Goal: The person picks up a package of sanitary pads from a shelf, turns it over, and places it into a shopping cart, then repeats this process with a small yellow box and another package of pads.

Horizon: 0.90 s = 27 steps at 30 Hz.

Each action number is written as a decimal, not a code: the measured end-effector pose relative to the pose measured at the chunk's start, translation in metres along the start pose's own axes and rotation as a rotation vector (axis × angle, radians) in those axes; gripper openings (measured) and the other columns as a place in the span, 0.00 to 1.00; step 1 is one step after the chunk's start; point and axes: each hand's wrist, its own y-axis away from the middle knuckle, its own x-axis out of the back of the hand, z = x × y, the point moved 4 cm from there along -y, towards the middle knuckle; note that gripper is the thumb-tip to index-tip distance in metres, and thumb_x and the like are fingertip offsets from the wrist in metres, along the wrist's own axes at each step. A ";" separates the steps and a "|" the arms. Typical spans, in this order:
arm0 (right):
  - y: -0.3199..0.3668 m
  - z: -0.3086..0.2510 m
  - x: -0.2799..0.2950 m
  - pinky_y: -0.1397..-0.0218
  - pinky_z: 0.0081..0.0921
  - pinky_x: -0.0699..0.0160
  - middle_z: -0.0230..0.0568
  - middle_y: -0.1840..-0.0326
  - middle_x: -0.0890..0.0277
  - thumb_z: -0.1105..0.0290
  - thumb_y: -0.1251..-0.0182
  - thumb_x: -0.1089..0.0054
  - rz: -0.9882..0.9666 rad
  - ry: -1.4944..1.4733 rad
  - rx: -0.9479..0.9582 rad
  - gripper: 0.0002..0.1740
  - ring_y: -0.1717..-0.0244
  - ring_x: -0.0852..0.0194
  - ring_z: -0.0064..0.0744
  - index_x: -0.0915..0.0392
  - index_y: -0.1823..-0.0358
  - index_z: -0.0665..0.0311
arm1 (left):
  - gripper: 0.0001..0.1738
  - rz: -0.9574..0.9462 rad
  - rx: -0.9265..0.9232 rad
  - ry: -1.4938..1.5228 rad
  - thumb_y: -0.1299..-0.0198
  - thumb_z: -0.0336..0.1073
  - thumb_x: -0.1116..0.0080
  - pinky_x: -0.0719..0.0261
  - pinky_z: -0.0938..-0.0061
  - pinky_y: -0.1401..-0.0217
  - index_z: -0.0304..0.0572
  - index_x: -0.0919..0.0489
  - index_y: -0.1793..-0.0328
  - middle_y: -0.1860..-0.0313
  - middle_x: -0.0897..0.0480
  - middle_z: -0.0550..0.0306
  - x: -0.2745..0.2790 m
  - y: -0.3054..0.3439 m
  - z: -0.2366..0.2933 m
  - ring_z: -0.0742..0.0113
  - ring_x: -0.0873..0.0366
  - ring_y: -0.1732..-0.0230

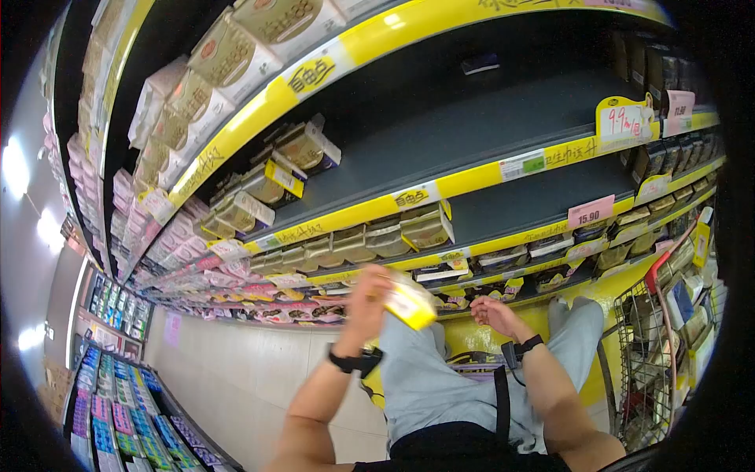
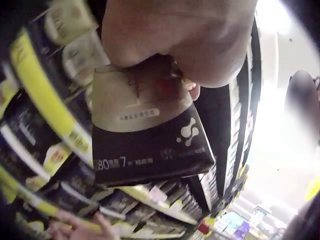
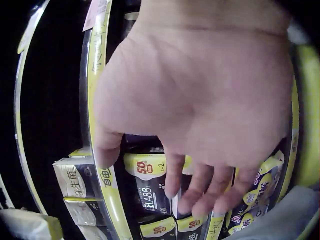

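In the head view my left hand grips a small package with a yellow edge, held out before the lower shelves. The left wrist view shows this package close up, gold at the top and dark below, with the left hand around its upper end. My right hand holds nothing, its fingers relaxed above the knee. In the right wrist view the right hand has its palm showing and fingers loosely extended, in front of dark packs on a shelf.
Shelves with yellow edge strips curve across the front, bearing rows of gold packs. A wire cart with packages stands at the right. Another display of colourful packs is at the lower left, beyond the pale floor.
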 end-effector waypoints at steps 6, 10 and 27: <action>0.007 0.044 0.004 0.35 0.35 0.29 0.40 0.36 0.26 0.42 0.25 0.58 -0.149 0.104 -0.345 0.33 0.37 0.27 0.36 0.34 0.32 0.60 | 0.03 -0.365 0.251 0.333 0.34 0.28 0.47 0.30 0.68 0.43 0.37 0.24 0.57 0.58 0.25 0.52 -0.175 0.085 -0.080 0.57 0.26 0.50; 0.021 0.043 0.014 0.43 0.37 0.21 0.37 0.38 0.26 0.41 0.26 0.55 0.082 0.202 -0.602 0.35 0.41 0.25 0.34 0.37 0.30 0.59 | 0.18 -0.294 0.403 0.469 0.30 0.36 0.47 0.33 0.68 0.37 0.37 0.32 0.39 0.50 0.27 0.49 -0.220 0.130 -0.139 0.58 0.28 0.45; 0.054 0.024 -0.018 0.44 0.24 0.28 0.32 0.43 0.26 0.40 0.25 0.59 0.378 0.715 -0.329 0.36 0.47 0.29 0.23 0.34 0.31 0.61 | 0.47 -0.449 0.736 0.779 0.52 0.32 0.23 0.28 0.66 0.35 0.40 0.42 0.30 0.41 0.27 0.52 -0.224 0.164 -0.148 0.62 0.27 0.40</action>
